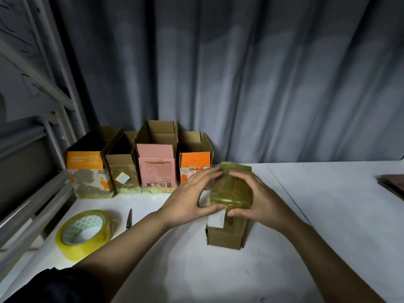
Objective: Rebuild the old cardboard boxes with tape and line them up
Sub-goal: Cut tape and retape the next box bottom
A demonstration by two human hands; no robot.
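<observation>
A small brown cardboard box [227, 235] lies on the white table [196, 270], its upper face covered with yellowish tape. My left hand [188, 197] grips its left side, thumb on the near edge, fingers across the far top. My right hand [258, 202] grips its right side the same way. A big roll of yellow tape [84, 234] lies at the front left, with scissors [129, 219] beside it. Several open boxes stand in a row at the back: an orange one [87, 173], a brown one [121, 171], a pink one [156, 167] and another orange one [194, 165].
Grey curtains [240, 84] hang behind the table. A metal frame [32, 149] runs along the left edge. A flat dark stack [393, 184] lies at the far right of the table.
</observation>
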